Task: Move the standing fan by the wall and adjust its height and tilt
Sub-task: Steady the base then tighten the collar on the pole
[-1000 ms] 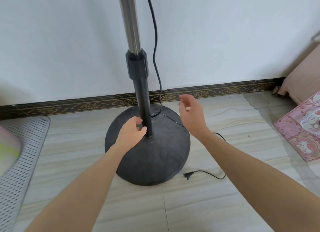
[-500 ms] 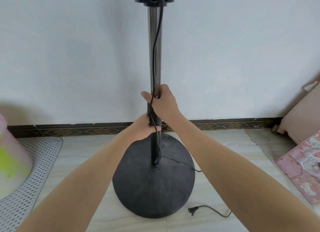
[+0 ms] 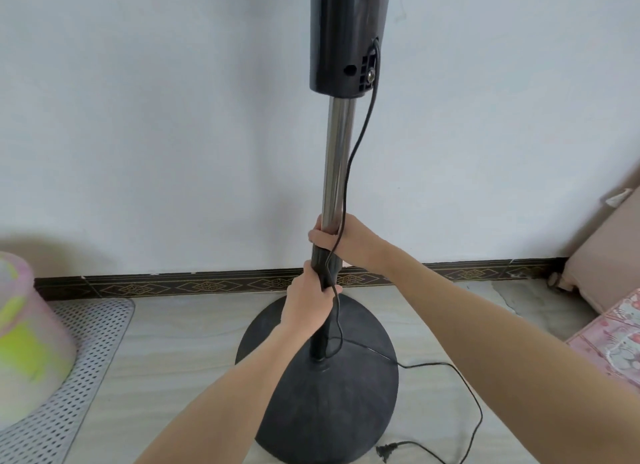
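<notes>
The standing fan rises in front of me near the white wall: a round black base (image 3: 322,408) on the floor, a black lower tube, a chrome upper pole (image 3: 337,159) and the black control housing (image 3: 348,34) at the top edge. The fan head is out of view. My right hand (image 3: 349,238) grips the pole where chrome meets the black collar. Just below it, my left hand (image 3: 306,302) grips the black tube. The black power cord (image 3: 360,141) hangs from the housing past both hands.
The cord trails across the tiled floor to a loose plug (image 3: 386,450) at the base's right. A perforated grey mat (image 3: 69,370) with a pink-and-green object (image 3: 24,339) lies left. A pink cushion (image 3: 609,249) and patterned mat (image 3: 613,339) sit right. A dark skirting (image 3: 173,283) runs along the wall.
Both hands rose from near the base and closed round the pole, right above left. The view tilted up, bringing the control housing into sight.
</notes>
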The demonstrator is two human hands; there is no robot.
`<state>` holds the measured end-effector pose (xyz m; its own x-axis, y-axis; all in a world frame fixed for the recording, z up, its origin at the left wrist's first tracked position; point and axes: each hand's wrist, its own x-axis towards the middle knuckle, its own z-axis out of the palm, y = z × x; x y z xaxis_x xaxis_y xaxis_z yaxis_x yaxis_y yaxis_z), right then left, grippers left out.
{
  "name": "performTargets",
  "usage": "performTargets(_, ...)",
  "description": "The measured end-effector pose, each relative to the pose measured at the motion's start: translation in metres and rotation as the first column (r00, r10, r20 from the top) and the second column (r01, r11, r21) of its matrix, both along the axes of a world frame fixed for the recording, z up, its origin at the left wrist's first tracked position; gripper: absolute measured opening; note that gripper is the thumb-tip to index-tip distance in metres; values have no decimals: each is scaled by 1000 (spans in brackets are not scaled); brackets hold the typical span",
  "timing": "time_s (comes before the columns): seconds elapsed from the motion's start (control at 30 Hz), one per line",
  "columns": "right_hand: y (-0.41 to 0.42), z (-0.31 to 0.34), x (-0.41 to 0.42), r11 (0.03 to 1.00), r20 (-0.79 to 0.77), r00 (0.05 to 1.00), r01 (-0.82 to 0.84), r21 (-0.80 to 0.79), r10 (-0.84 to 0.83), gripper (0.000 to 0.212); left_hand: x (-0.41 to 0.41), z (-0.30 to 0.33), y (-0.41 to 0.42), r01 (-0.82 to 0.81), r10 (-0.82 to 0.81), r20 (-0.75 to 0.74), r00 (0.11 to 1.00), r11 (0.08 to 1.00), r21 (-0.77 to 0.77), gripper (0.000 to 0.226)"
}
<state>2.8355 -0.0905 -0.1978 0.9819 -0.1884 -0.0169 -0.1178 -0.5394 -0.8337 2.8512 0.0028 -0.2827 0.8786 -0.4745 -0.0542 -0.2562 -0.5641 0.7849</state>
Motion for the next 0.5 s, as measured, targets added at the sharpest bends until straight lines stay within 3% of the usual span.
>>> performTargets(0.17, -22, 6, -1, 998, -80, 994, -70, -6, 69, 11, -17, 1, -18, -87, 85, -30, 996, 995, -45, 42)
performTargets(0.3, -26, 4, -4, 997, -71, 995, -61, 54, 65, 5, -8, 3, -17, -14, 14, -15, 1000, 1000, 22, 49)
performTargets(0.5, -30, 5, -19, 967, -120, 993, 27, 254, 4, 42, 14, 18, -2, 252, -232, -136, 963, 956, 153, 50)
